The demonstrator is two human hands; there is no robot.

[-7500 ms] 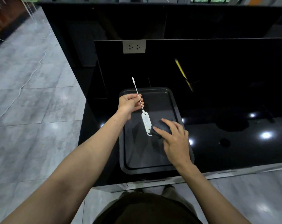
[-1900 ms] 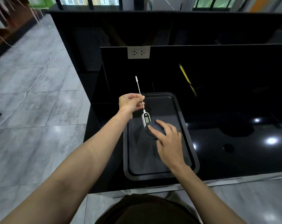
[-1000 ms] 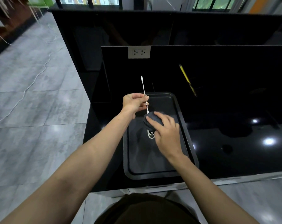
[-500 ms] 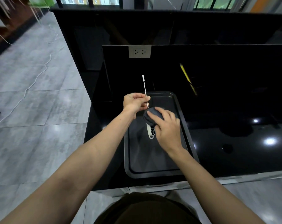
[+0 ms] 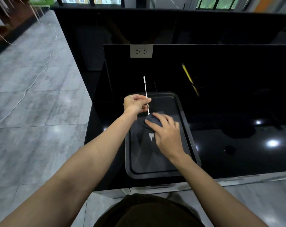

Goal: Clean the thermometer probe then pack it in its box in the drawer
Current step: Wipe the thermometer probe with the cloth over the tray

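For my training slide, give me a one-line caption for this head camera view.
Left hand pinches the thermometer probe while right hand wipes its body with a dark cloth over a black tray.

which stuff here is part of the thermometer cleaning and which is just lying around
In use:
thermometer, probe pinched by left hand
dark cloth under right hand
baking tray beneath them

Lying about:
yellow pencil
wall socket
white cable on floor

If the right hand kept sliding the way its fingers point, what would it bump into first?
Probably the left hand pinching the thin white thermometer probe; the right hand, pressing a dark grey cloth, points there, though depth is unclear.
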